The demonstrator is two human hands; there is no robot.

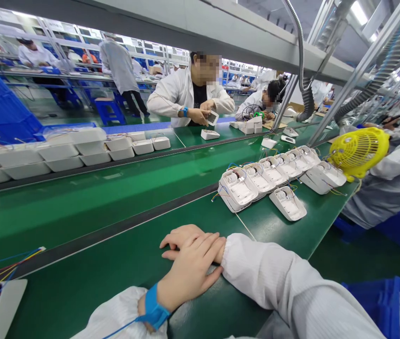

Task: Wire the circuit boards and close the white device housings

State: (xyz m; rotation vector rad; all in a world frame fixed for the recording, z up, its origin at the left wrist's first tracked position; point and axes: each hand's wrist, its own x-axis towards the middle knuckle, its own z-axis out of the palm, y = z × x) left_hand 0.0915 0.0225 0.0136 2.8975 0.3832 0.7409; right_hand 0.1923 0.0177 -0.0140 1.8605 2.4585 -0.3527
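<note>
My left hand (190,270), with a blue wrist strap (155,308) and its cord, lies flat across the back of my right hand and wrist. Its fingers are stretched out and hold nothing. Beneath it, my right hand (180,236) rests on the green bench (122,278), fingers pointing left and slightly apart, also without anything in them. Part of the right hand is covered by the left. Nearest to them, to the upper right, sits a single white plastic housing (289,203) with coloured wires.
Stacked white housings (238,188) line the right bench; others (60,153) stand across the green conveyor belt (122,188). A wired housing (7,306) sits lower left. A yellow fan (360,149) is at right, near a seated person. Opposite, a co-worker (177,94) handles a white part.
</note>
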